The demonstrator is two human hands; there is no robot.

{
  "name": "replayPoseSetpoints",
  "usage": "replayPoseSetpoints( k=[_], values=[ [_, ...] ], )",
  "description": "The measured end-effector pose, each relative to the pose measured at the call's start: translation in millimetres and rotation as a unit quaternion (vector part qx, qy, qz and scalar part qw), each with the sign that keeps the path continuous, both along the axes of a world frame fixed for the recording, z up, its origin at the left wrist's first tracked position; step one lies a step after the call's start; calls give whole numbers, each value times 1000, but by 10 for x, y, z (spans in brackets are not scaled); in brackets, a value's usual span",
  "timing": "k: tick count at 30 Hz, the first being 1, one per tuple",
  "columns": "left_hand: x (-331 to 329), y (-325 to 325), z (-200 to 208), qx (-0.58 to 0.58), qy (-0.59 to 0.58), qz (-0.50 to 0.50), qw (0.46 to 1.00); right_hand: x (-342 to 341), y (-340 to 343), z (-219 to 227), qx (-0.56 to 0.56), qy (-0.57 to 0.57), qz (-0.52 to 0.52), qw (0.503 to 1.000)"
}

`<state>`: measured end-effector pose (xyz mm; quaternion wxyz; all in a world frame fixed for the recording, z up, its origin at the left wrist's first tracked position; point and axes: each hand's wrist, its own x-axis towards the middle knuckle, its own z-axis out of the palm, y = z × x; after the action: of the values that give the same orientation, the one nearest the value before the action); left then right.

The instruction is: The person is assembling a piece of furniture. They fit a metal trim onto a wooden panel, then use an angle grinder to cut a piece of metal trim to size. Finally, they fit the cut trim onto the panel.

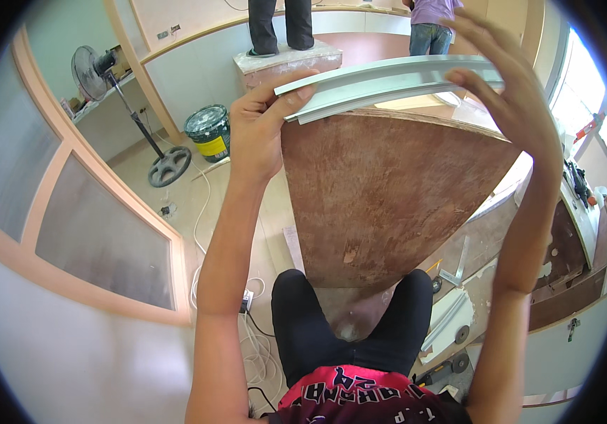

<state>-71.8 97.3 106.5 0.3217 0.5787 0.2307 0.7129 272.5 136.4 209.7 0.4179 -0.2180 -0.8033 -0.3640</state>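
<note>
A long pale metal profile point(388, 83) with a grooved channel lies along the top edge of a brown plywood panel point(381, 191), which stands upright in front of my knees. My left hand point(264, 116) is closed around the profile's left end, its thumb on the near face. At the other end is my right hand point(508, 92), slightly blurred, fingers stretched and apart. Its thumb overlaps the channel; whether it touches the metal I cannot tell. The hand hides the profile's right tip.
A standing fan point(109, 85) and a lidded dark bucket point(208, 131) stand at the left. Beyond the panel, a person's legs point(281, 28) rest on a box point(289, 60); another person point(432, 28) stands further right. White cables point(257, 353), a metal square point(457, 268) and a grinder point(452, 366) lie lower down.
</note>
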Motion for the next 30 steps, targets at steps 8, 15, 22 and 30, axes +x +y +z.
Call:
replayPoseSetpoints(
  k=[8,15,22,30],
  values=[
    [-62,-65,42,34,0,-71,997,-60,122,87,-331,-94,75,936],
    [-58,-6,-33,65,-103,-198,973,-133,-141,104,-345,-33,37,937],
    [13,-235,-161,47,15,-3,999,-234,-272,-133,-306,-24,69,949],
    [11,-164,-276,47,2,44,998,-298,-147,-220,-274,-26,48,960]
  ],
)
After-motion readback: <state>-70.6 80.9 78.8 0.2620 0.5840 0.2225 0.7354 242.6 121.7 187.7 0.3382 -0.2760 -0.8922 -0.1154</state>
